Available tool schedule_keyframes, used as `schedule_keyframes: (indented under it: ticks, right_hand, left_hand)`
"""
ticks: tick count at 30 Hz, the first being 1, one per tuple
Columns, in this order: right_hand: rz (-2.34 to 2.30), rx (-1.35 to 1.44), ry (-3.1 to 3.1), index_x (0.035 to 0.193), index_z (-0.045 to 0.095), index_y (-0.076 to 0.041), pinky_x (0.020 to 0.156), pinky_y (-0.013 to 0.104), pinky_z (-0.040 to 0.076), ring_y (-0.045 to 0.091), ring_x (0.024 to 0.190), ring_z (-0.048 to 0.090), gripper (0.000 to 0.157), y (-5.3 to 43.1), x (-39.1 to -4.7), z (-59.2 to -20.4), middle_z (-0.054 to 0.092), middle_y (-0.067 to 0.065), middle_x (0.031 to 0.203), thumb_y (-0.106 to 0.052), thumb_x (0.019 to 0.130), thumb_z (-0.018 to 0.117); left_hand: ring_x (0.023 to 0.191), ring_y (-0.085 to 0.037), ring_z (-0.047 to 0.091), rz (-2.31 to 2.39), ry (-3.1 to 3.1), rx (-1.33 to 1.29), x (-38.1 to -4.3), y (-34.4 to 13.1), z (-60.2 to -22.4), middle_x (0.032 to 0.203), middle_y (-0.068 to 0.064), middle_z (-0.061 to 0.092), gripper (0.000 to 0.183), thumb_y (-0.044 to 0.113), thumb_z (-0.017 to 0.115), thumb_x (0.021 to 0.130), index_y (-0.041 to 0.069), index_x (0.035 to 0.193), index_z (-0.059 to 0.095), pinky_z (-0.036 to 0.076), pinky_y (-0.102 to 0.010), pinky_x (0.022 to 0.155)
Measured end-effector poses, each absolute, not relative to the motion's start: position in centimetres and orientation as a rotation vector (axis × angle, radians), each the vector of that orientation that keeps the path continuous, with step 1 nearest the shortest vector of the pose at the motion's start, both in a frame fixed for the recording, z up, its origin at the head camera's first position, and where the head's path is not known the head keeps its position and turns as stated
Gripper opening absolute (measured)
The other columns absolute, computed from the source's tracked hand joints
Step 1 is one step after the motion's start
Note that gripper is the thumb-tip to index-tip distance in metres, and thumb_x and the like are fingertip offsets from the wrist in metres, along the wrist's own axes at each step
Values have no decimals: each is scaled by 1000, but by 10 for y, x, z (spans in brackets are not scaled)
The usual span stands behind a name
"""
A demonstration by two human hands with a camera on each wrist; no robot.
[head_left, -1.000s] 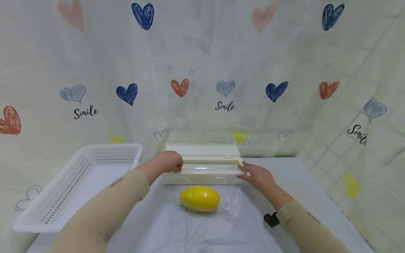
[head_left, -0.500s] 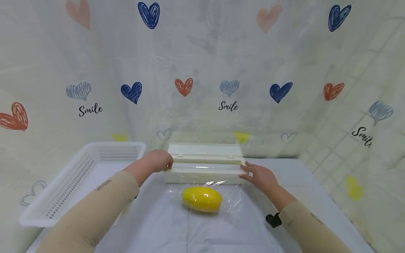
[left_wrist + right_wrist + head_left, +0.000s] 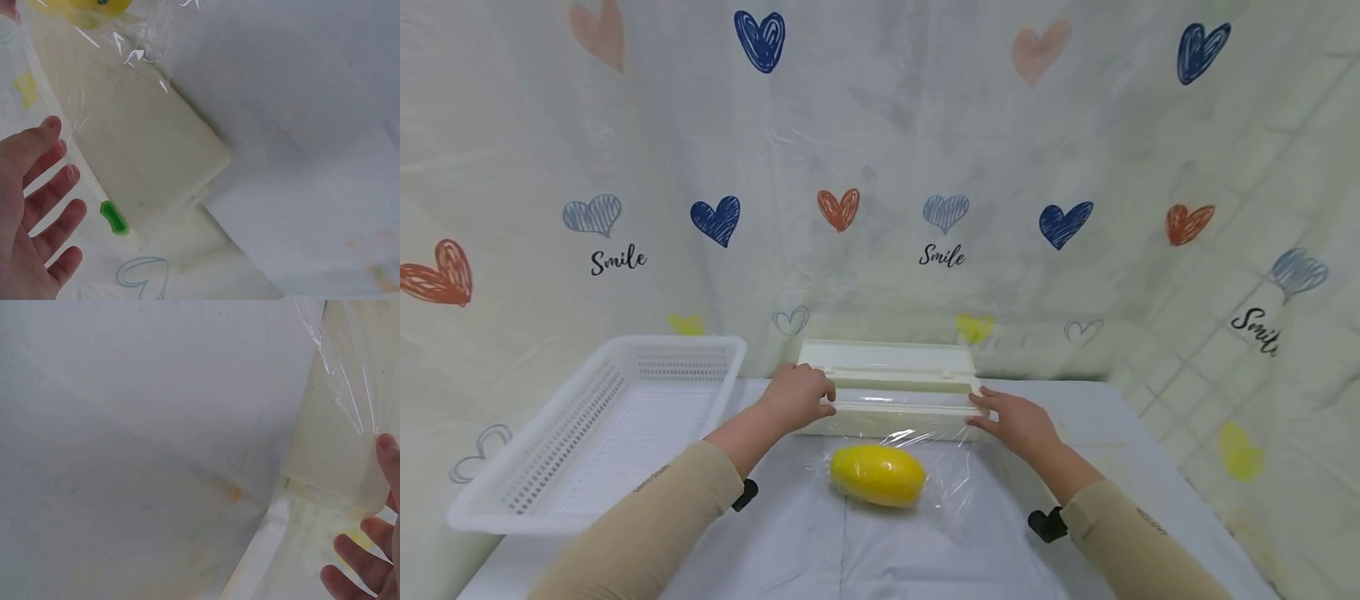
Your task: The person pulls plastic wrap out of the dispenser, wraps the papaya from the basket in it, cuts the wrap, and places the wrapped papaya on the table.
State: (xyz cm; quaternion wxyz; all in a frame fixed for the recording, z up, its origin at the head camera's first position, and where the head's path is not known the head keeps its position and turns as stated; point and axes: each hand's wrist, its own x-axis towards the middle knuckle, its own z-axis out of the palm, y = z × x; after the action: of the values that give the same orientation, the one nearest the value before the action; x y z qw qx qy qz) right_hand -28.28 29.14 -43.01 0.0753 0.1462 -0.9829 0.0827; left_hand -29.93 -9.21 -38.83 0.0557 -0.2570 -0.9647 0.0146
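Note:
A cream cling film dispenser [image 3: 895, 425] stands at the table's back with its lid [image 3: 887, 357] raised. Clear film [image 3: 951, 475] runs from it toward the front, over a yellow oblong fruit [image 3: 877, 475]. My left hand [image 3: 793, 398] is at the dispenser's left end; in the left wrist view its fingers are spread and hold nothing. A green slider cutter [image 3: 114, 217] sits on the dispenser's edge close to those fingertips. My right hand [image 3: 1017, 421] grips the dispenser's right end, thumb in front where the film comes over, index finger on top.
A white perforated plastic basket [image 3: 587, 523] stands on the left of the white-covered table [image 3: 880, 567]. Behind hangs a pale curtain [image 3: 880, 283] with printed hearts. A black strap piece [image 3: 1047, 525] shows at the right wrist, another [image 3: 745, 495] at the left.
My left hand first moved left along the dispenser to its end, fingers bent, then came slightly right and loosened its fingers. My right hand stayed at the right end.

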Motion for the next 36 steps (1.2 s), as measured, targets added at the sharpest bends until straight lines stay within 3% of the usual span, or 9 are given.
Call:
schedule_keyframes:
  ticks: [7,14,18,22,25,30,36]
  right_hand:
    - [308,485,-2965,138,60,-20,97,55,45,37,128,52,60,295,-285,-429,52,10,146,-54,90,65]
    - [579,463,-2958,141,57,-18,100,55,45,39,123,56,63,309,-282,-430,53,12,144,-53,90,66]
    - [580,487,-2852,133,64,-18,96,53,47,36,116,60,53,307,-280,-429,61,11,134,-48,90,68]
    - [456,676,-2714,121,72,-17,95,52,48,32,113,60,43,295,-279,-428,66,8,121,-44,87,73]
    - [333,848,-2604,113,75,-17,88,46,51,27,101,62,37,286,-281,-430,66,3,108,-39,82,80]
    - [150,1028,-2470,104,75,-19,74,36,50,17,85,56,37,277,-286,-433,61,-3,95,-36,73,87]
    - [66,1025,-2433,94,73,-19,72,34,49,15,79,54,22,274,-289,-437,60,-6,87,-22,77,86]
  left_hand:
    - [81,-14,53,18,-2912,-772,-302,-93,-397,78,15,63,8,30,76,88,27,82,72,38,-35,78]
    - [80,-16,54,-78,-2894,-765,-297,-95,-398,77,12,65,7,25,74,89,23,82,75,38,-36,77]
    - [82,-17,53,-80,-2894,-745,-296,-96,-397,81,11,65,6,25,73,90,23,85,75,38,-36,79]
    - [84,-17,52,-66,-2891,-726,-295,-97,-395,84,10,63,6,26,72,90,24,86,74,40,-38,83]
    - [85,-18,53,-79,-2882,-740,-294,-96,-394,84,9,63,5,26,71,90,23,86,73,41,-40,85]
    - [84,-19,51,-107,-2895,-734,-292,-96,-396,83,8,60,5,25,72,90,22,86,71,41,-40,87]
    - [86,-17,51,-116,-2905,-721,-291,-97,-398,85,9,59,5,26,71,91,23,86,70,40,-38,87]
